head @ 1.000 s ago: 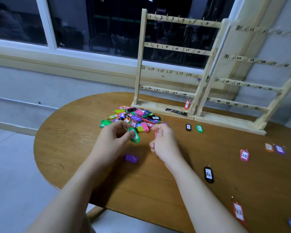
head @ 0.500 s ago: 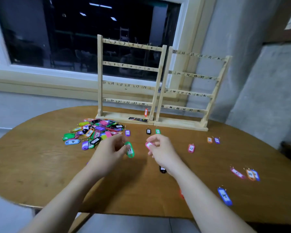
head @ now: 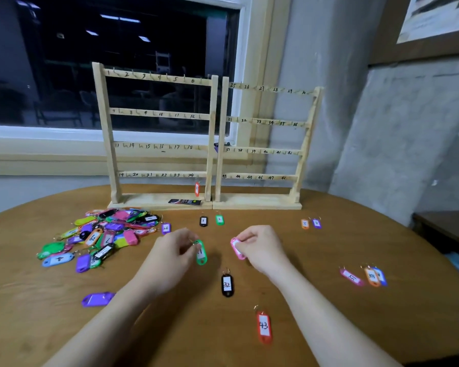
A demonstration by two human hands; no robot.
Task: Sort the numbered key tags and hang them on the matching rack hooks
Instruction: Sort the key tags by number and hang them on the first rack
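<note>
My left hand pinches the ring of a green key tag that hangs just above the table. A pink tag is gripped in my right hand, its label facing left. A heap of coloured tags lies at the left. Two wooden racks stand at the back: the left rack numbered 1 to 24, the right rack 25 to 48. One red tag hangs from the left rack's bottom row. Loose tags lie around: black 32, red 43, a purple one.
The round wooden table ends close at the lower right. A black tag and a green one lie before the racks; orange and purple tags and a cluster lie right. A dark window is behind.
My head has turned right and pulled back, so both racks are in full view. Both hands keep their tags and have drifted slightly apart.
</note>
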